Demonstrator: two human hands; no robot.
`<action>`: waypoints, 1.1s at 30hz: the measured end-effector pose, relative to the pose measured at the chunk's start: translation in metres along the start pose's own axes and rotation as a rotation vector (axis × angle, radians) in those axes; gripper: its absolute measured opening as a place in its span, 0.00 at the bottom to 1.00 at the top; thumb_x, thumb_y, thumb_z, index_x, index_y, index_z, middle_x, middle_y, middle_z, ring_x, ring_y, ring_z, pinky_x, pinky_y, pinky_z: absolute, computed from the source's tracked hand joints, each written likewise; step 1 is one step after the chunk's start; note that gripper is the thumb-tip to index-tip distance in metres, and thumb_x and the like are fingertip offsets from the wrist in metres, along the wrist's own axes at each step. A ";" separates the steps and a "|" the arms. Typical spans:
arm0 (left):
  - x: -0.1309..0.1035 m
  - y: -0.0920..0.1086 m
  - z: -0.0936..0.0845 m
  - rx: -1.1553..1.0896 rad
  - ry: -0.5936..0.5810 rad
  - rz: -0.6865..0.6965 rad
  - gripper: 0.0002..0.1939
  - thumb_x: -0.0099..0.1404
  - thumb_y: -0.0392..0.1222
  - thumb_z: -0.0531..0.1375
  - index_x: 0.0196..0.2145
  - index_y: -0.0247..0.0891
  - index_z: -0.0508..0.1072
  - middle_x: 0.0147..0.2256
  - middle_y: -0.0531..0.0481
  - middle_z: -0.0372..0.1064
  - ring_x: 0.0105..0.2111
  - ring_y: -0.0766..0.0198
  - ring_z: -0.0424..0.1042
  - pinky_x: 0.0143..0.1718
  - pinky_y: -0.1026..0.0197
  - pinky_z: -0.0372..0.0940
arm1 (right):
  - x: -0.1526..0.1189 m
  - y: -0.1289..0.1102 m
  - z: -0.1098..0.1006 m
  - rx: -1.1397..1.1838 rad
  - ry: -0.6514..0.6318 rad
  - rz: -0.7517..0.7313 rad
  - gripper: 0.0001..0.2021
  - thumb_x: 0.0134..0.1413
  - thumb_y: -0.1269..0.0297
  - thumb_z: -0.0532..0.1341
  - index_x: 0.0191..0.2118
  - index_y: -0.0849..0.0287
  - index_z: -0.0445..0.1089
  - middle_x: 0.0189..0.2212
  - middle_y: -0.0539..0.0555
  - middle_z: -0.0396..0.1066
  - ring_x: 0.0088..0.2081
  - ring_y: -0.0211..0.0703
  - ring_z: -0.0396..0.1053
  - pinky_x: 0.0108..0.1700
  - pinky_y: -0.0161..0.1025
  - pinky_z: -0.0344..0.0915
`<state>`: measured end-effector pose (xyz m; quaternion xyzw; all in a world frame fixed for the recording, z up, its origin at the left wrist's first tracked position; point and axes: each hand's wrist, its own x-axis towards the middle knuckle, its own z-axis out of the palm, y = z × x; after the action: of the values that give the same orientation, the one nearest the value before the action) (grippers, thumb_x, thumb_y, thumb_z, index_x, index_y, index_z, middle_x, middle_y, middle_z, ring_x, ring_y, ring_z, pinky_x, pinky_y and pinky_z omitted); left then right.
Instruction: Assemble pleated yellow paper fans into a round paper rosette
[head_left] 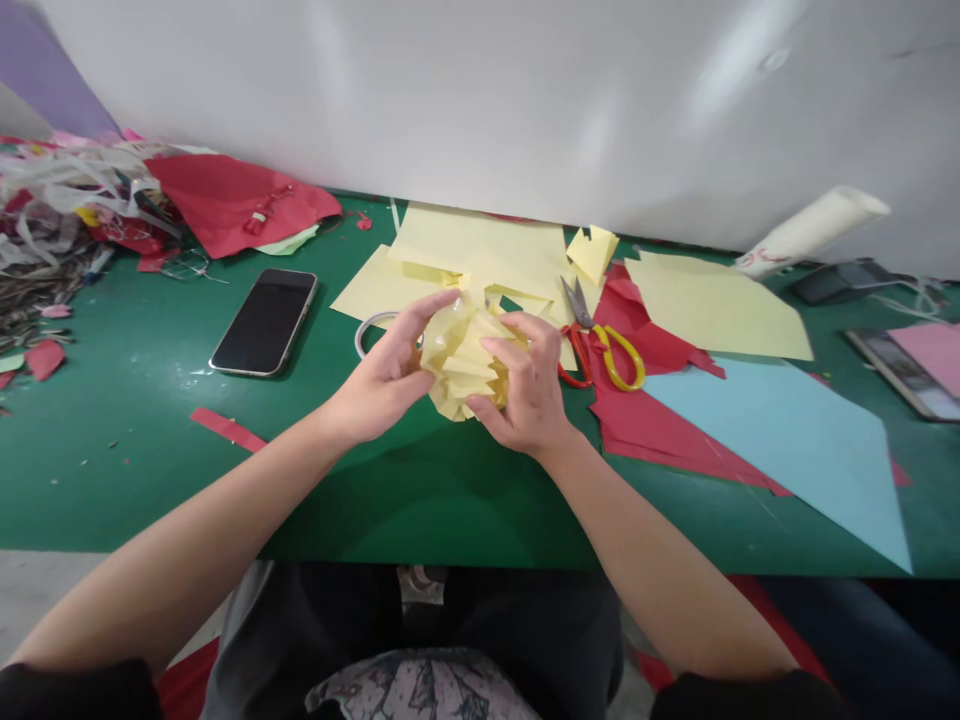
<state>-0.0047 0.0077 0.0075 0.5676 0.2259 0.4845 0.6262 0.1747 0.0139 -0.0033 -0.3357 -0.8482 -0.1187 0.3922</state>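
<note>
yellow paper: head view; the pleated bundle point(463, 368) is held up over the middle of the green table point(435, 500).
hands: left hand point(384, 385) and right hand point(536, 390) grip it from opposite sides.
folding: seemingly shaping the pleats; the next move calls for light, even pressure.
close by: scissors point(598, 332) beside the right hand, white ring point(359, 340) behind the left.
open room: bare table between the bundle and the front edge.

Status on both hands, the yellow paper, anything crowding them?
Left hand and right hand both on the crinkled yellow paper piece. Scissors close beside right hand, partly over red paper.
</note>
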 end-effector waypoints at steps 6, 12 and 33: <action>-0.002 0.001 0.000 0.069 -0.006 0.061 0.31 0.55 0.33 0.59 0.55 0.49 0.56 0.56 0.49 0.53 0.51 0.56 0.62 0.43 0.60 0.66 | 0.001 -0.002 0.001 0.035 0.028 -0.012 0.26 0.53 0.48 0.50 0.54 0.56 0.48 0.48 0.61 0.51 0.50 0.52 0.54 0.49 0.53 0.58; -0.004 -0.003 0.006 0.296 0.086 0.097 0.36 0.51 0.38 0.65 0.54 0.49 0.53 0.55 0.48 0.51 0.54 0.52 0.58 0.48 0.54 0.64 | 0.000 -0.008 0.004 -0.015 -0.019 0.013 0.32 0.51 0.44 0.50 0.58 0.54 0.43 0.50 0.61 0.53 0.53 0.54 0.53 0.51 0.56 0.56; 0.002 -0.003 -0.002 0.311 0.238 0.100 0.27 0.53 0.38 0.63 0.48 0.46 0.57 0.48 0.49 0.59 0.46 0.59 0.64 0.45 0.58 0.64 | 0.006 -0.010 -0.008 0.213 0.153 0.342 0.20 0.50 0.64 0.57 0.49 0.51 0.52 0.44 0.57 0.57 0.45 0.46 0.62 0.40 0.46 0.67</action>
<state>-0.0042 0.0106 0.0051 0.6066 0.3419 0.5381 0.4750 0.1700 0.0056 0.0070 -0.4213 -0.7545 0.0147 0.5030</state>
